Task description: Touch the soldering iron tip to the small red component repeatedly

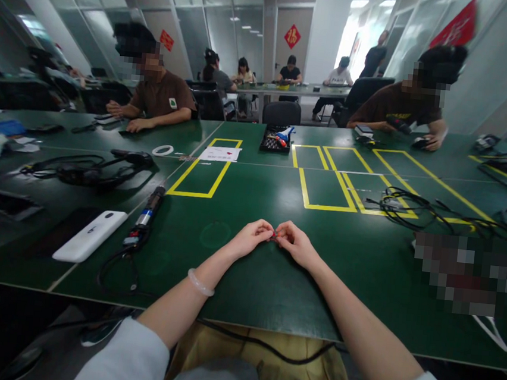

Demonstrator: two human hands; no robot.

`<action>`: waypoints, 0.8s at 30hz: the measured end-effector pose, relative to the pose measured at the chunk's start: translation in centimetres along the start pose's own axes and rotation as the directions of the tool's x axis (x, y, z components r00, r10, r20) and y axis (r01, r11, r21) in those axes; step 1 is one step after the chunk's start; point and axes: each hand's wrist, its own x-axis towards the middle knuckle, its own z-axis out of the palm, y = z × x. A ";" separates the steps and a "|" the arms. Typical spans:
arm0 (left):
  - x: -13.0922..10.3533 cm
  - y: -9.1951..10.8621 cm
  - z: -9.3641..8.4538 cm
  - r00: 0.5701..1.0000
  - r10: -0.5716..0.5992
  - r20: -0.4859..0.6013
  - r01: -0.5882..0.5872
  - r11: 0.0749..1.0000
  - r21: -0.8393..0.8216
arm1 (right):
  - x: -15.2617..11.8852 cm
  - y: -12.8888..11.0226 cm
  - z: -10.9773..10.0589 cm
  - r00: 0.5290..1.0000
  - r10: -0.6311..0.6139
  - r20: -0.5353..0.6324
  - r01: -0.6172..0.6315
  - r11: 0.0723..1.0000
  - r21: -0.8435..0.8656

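My left hand (254, 237) and my right hand (294, 242) meet over the green table (244, 290), fingertips nearly touching. Between them is a small red piece (273, 235), pinched by the fingers of both hands. Its shape is too small to make out. The fingers of each hand are closed around it, and the wrists stay low over the tabletop. A pale bracelet (200, 283) circles my left forearm.
Left of my hands lie a cylindrical device (146, 215) with a cable and a white power bank (91, 236). A black tray (276, 139) holding small items stands farther back. Black cables (402, 204) lie coiled at right. Two people sit across the table.
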 end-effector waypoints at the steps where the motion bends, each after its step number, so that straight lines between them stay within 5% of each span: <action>1: 0.0 0.0 0.0 1.000 -0.002 -0.015 0.002 1.000 0.010 | 0.0 0.0 0.0 1.000 -0.017 -0.006 0.017 1.000 -0.024; 12: -0.7 0.3 0.2 0.979 0.194 -0.067 -0.172 0.953 0.251 | 0.0 -0.3 -0.1 0.999 0.000 -0.033 -0.005 0.987 -0.158; 17: -1.3 1.2 -0.1 0.979 0.197 -0.056 -0.161 0.908 0.386 | 0.0 -0.3 -0.1 1.000 -0.007 -0.020 0.002 0.981 -0.195; 21: -3.5 2.6 -2.5 0.981 0.179 -0.073 -0.092 0.761 0.642 | 0.0 -0.1 -0.2 1.000 -0.006 -0.019 0.002 0.974 -0.225; 24: -6.2 2.5 -6.4 0.966 0.165 -0.198 0.073 0.563 0.823 | 0.0 -0.1 -0.2 1.000 0.020 -0.014 -0.022 0.976 -0.217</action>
